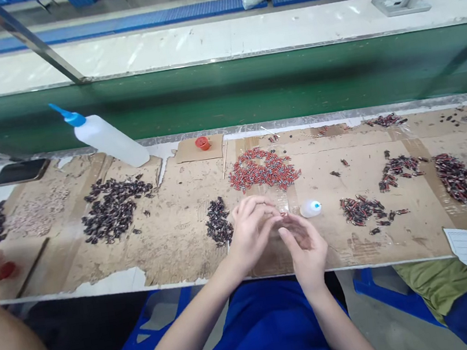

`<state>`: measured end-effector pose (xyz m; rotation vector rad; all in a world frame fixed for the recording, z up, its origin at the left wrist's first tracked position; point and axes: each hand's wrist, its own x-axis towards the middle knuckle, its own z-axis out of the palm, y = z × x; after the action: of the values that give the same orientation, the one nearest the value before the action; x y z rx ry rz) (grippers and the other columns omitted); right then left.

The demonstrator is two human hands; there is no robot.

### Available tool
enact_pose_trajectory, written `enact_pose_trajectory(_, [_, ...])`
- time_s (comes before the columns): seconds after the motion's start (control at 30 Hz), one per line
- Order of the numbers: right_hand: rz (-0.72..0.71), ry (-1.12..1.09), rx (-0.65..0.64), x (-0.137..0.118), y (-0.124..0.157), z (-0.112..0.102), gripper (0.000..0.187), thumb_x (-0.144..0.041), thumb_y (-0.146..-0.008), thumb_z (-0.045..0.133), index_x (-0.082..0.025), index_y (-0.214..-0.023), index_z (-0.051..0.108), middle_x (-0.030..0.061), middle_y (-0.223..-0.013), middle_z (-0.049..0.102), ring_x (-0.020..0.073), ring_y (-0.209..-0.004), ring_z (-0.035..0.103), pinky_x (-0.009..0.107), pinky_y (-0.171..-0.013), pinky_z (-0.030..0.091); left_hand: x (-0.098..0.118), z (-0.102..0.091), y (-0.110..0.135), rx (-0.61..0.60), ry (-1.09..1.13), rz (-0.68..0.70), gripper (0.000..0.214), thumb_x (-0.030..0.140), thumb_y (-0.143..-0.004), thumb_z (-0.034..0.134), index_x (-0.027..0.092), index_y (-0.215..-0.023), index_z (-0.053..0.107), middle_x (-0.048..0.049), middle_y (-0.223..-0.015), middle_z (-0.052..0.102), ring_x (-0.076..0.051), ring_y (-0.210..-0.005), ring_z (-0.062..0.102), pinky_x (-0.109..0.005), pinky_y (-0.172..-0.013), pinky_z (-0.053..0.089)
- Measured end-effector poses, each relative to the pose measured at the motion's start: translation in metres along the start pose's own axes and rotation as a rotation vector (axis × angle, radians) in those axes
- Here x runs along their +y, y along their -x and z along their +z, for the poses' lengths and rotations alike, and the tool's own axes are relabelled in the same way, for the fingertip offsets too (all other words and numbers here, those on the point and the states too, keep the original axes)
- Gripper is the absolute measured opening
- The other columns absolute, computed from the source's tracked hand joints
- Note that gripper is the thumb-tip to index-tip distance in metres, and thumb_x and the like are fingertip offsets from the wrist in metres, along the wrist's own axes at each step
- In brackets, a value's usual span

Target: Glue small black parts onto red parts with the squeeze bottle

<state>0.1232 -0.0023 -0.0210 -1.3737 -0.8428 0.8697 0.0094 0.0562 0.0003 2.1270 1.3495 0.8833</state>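
My left hand [252,227] and my right hand [308,246] meet over the cardboard sheet [172,236] near the table's front edge. The fingers of both are curled together around a tiny part between them, too small to name. A small pile of dark parts [218,222] lies just left of my left hand. Just beyond my hands spreads a heap of small red parts [264,170]. A little white bottle with a blue tip [311,208] lies on its side right of my hands.
A large squeeze bottle with a blue nozzle [107,136] lies at the back left, near a red cap [202,142]. More piles of dark parts [111,208] and mixed red-and-dark parts [464,178] cover the cardboard. Another person's arm [3,338] is at the left. A green conveyor belt [247,88] runs behind.
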Motion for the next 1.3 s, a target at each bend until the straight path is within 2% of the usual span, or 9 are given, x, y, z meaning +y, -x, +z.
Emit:
enact_pose_trajectory(0.13, [0.139, -0.140, 0.018, -0.006, -0.004, 0.013, 0.027, -0.039, -0.071, 0.075, -0.016, -0.084, 0.074, 0.0073, -0.081, 0.076, 0.0209, -0.072, 0.072, 0.035, -0.067, 0.061, 0.000, -0.004, 0.014, 0.050, 0.056, 0.053, 0.016, 0.027, -0.093, 0.052, 0.024, -0.086, 0.067, -0.0042, -0.094, 0.068, -0.020, -0.097, 0.059, -0.037, -0.089, 0.042])
enact_pose_trajectory(0.23, [0.181, -0.176, 0.038, -0.005, -0.006, 0.011, 0.026, -0.040, -0.071, 0.075, -0.016, -0.081, 0.075, 0.0063, -0.076, 0.076, 0.0199, -0.064, 0.070, 0.034, -0.058, 0.061, -0.010, -0.006, 0.015, -0.048, 0.170, 0.105, 0.019, 0.024, -0.095, 0.049, 0.024, -0.091, 0.068, -0.0046, -0.097, 0.069, -0.019, -0.096, 0.061, -0.036, -0.088, 0.043])
enact_pose_trajectory(0.33, [0.191, -0.168, 0.080, 0.001, -0.006, 0.003, 0.027, -0.041, -0.070, 0.076, -0.016, -0.081, 0.074, 0.0070, -0.076, 0.076, 0.0204, -0.064, 0.070, 0.033, -0.054, 0.060, -0.020, 0.000, 0.015, -0.116, 0.127, 0.051, 0.018, 0.024, -0.094, 0.052, 0.026, -0.096, 0.069, -0.0037, -0.098, 0.071, -0.020, -0.097, 0.062, -0.038, -0.089, 0.041])
enact_pose_trajectory(0.5, [0.141, -0.004, 0.018, 0.014, -0.006, -0.012, 0.031, -0.042, -0.080, 0.067, -0.016, -0.095, 0.074, 0.0090, -0.088, 0.074, 0.0201, -0.074, 0.070, 0.035, -0.066, 0.061, -0.028, 0.020, 0.015, -0.081, -0.133, -0.100, 0.014, 0.020, -0.089, 0.059, 0.026, -0.095, 0.070, -0.0050, -0.105, 0.070, -0.024, -0.105, 0.057, -0.043, -0.090, 0.036])
enact_pose_trajectory(0.67, [0.008, 0.212, -0.096, 0.020, -0.008, -0.017, 0.032, -0.039, -0.087, 0.059, -0.017, -0.106, 0.072, 0.0106, -0.094, 0.072, 0.0196, -0.081, 0.069, 0.033, -0.071, 0.058, -0.028, 0.022, 0.011, -0.154, -0.062, -0.088, 0.018, 0.013, -0.090, 0.053, 0.023, -0.090, 0.068, -0.0048, -0.102, 0.071, -0.023, -0.102, 0.059, -0.040, -0.088, 0.040])
enact_pose_trajectory(0.77, [0.039, 0.224, -0.076, 0.021, -0.007, -0.014, 0.031, -0.040, -0.083, 0.064, -0.016, -0.102, 0.072, 0.0097, -0.090, 0.074, 0.0201, -0.079, 0.070, 0.034, -0.074, 0.058, -0.027, 0.016, 0.013, -0.203, 0.102, -0.076, 0.019, 0.013, -0.092, 0.051, 0.021, -0.094, 0.068, -0.0037, -0.096, 0.074, -0.019, -0.092, 0.065, -0.035, -0.085, 0.044])
enact_pose_trajectory(0.83, [0.059, 0.219, -0.094, 0.020, -0.007, -0.013, 0.028, -0.040, -0.082, 0.065, -0.017, -0.094, 0.073, 0.0091, -0.088, 0.075, 0.0206, -0.078, 0.070, 0.034, -0.074, 0.058, -0.026, 0.014, 0.015, -0.187, 0.165, -0.068, 0.019, 0.014, -0.092, 0.051, 0.021, -0.096, 0.068, -0.0041, -0.096, 0.075, -0.019, -0.090, 0.067, -0.033, -0.085, 0.045])
enact_pose_trajectory(1.13, [-0.019, 0.230, -0.117, 0.009, -0.008, -0.015, 0.018, -0.033, -0.080, 0.065, -0.019, -0.085, 0.076, 0.0075, -0.084, 0.075, 0.0195, -0.073, 0.069, 0.031, -0.067, 0.058, -0.024, 0.011, 0.021, -0.132, 0.143, 0.029, 0.021, 0.016, -0.093, 0.052, 0.023, -0.093, 0.072, -0.0032, -0.088, 0.077, -0.018, -0.081, 0.069, -0.034, -0.082, 0.045])
enact_pose_trajectory(1.3, [0.033, 0.182, -0.146, 0.005, -0.009, -0.010, 0.016, -0.030, -0.079, 0.065, -0.019, -0.083, 0.076, 0.0065, -0.083, 0.075, 0.0190, -0.074, 0.070, 0.030, -0.068, 0.058, -0.024, 0.010, 0.020, -0.085, 0.130, 0.078, 0.022, 0.015, -0.093, 0.051, 0.021, -0.092, 0.072, -0.0044, -0.084, 0.076, -0.018, -0.079, 0.068, -0.033, -0.079, 0.047])
